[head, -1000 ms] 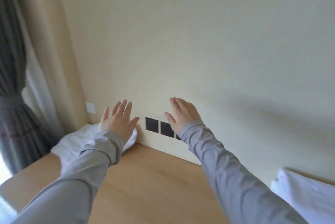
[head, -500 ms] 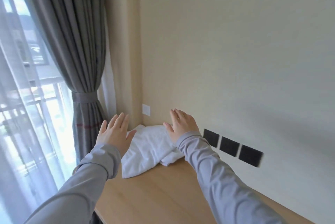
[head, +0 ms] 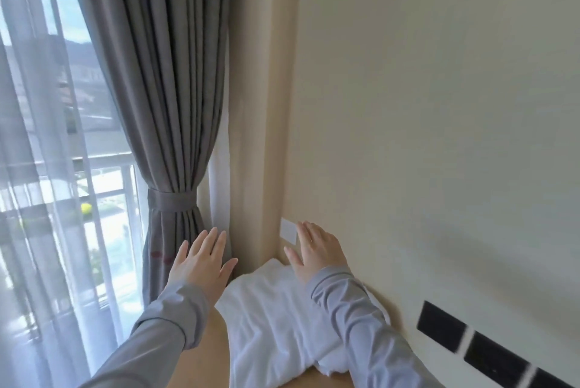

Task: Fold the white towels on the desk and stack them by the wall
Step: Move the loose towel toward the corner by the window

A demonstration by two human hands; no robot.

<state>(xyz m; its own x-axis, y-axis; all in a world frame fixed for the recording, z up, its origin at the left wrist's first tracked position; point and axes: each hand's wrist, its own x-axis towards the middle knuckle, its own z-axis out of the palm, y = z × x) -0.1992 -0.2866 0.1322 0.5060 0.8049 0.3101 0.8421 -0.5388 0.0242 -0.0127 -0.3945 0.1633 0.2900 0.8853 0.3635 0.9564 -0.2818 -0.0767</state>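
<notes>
Head view: one white towel (head: 276,318) lies rumpled and unfolded on the desk (head: 213,365), in the corner against the wall (head: 439,136) and near the grey curtain (head: 166,105). Left hand (head: 201,262) and right hand (head: 317,252) are flat, fingers straight, holding nothing, over the towel's far end; contact cannot be told. Step judged: taking up this towel to fold. Next move calls for pinching two corners and drawing it onto bare desk.

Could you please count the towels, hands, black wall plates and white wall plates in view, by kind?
Towel: 1
Hands: 2, left hand and right hand
Black plates: 3, the last cut by the frame edge
White plate: 1
Total: 7
</notes>
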